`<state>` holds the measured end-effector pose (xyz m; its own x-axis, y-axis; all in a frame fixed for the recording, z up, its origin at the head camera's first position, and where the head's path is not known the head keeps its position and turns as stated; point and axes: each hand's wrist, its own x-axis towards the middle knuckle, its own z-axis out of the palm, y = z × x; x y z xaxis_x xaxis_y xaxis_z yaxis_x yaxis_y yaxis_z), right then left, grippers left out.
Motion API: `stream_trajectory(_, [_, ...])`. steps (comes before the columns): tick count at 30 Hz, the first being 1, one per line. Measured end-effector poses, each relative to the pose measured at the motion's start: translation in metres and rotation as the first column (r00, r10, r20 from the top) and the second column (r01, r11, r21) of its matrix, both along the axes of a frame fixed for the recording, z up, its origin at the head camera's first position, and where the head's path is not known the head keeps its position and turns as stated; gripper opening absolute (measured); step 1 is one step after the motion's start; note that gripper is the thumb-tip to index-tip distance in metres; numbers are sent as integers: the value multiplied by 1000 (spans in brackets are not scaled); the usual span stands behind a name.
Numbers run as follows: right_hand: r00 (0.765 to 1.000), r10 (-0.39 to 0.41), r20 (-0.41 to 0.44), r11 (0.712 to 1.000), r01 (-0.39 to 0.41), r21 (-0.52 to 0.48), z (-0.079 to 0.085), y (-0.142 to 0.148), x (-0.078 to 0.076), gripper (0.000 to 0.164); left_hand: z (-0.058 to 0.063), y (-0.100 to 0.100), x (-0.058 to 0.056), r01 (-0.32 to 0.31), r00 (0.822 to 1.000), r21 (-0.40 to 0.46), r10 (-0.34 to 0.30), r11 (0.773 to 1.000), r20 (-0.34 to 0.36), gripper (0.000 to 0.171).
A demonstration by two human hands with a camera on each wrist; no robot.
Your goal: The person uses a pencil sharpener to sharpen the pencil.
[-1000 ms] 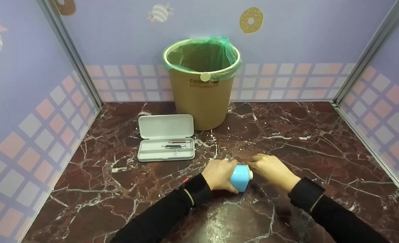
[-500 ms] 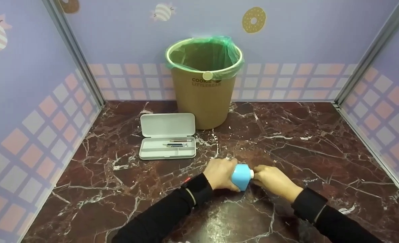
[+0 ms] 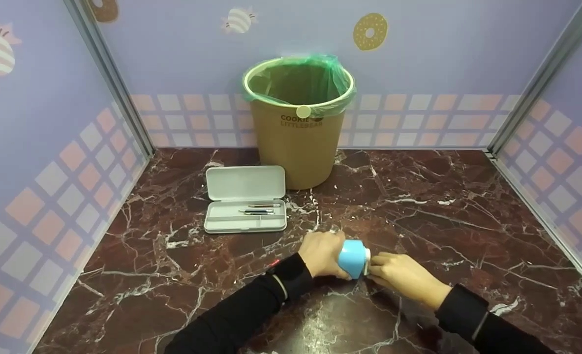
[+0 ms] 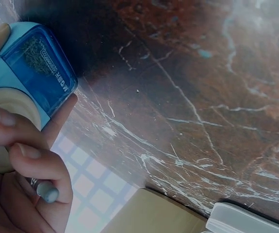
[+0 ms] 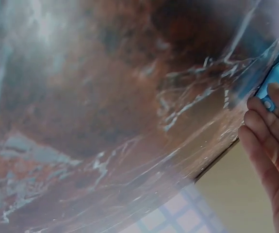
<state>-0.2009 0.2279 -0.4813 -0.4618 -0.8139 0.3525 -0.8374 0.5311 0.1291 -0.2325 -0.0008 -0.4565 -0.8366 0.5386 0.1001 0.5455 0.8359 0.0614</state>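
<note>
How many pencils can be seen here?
4 visible: three pencils in the open case, and a held pencil, its eraser end poking from the left hand. Others may be hidden.

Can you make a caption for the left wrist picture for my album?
Left hand gripping a blue sharpener, a pencil's grey end poking out by its fingers.

Two black-sleeved forearms [image 3: 236, 312] angle inward, left hand [image 3: 323, 254] curled in a grip, right hand [image 3: 405, 276] near it with fingers [image 5: 261, 156] bent in a pinch
</note>
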Motion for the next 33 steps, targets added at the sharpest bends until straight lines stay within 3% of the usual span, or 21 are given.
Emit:
stream_trajectory(19, [992,83,-97,992,-91,-82,10,4,12,18,-3,3,-1,-13,999,7,12,1000,33,69])
stream_trajectory(25, [986,89,-138,993,-99,-67,16,5,17,19,2,6,0,-12,999,-47,14,999,40,71])
stream_trajectory(33, [977,83,-195,991,-101,-86,37,5,16,26,3,5,-1,-1,1000,-59,3,998,30,72])
